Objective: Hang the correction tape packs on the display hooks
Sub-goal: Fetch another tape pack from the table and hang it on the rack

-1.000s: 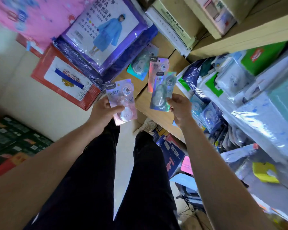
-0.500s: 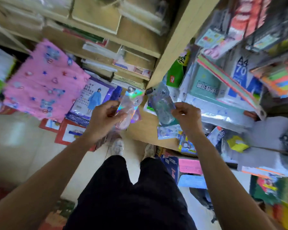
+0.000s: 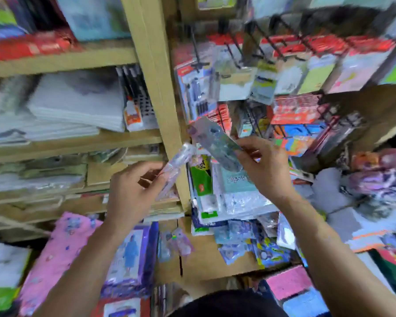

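Note:
My left hand [image 3: 133, 191] grips a pinkish correction tape pack [image 3: 176, 165] seen almost edge-on, in front of the wooden shelf post [image 3: 156, 88]. My right hand [image 3: 268, 165] pinches a silvery-blue correction tape pack [image 3: 215, 140] by its lower end; its top with the hang hole points up and left. Black display hooks [image 3: 277, 49] stick out from the rack above and to the right, carrying carded goods. More correction tape packs [image 3: 178, 243] lie on the low wooden board below. The frame is blurred.
Wooden shelves at left hold stacked paper pads [image 3: 73, 106] and a glue bottle [image 3: 133, 115]. Hanging carded pens [image 3: 197, 88] and red packs fill the rack. Pink fabric [image 3: 55, 259], a raincoat pack [image 3: 130, 252] and sponges [image 3: 288, 282] crowd the lower area.
The view has swung upward from the floor and low board to the shelves and hook rack. Both hands have risen with their packs toward the rack.

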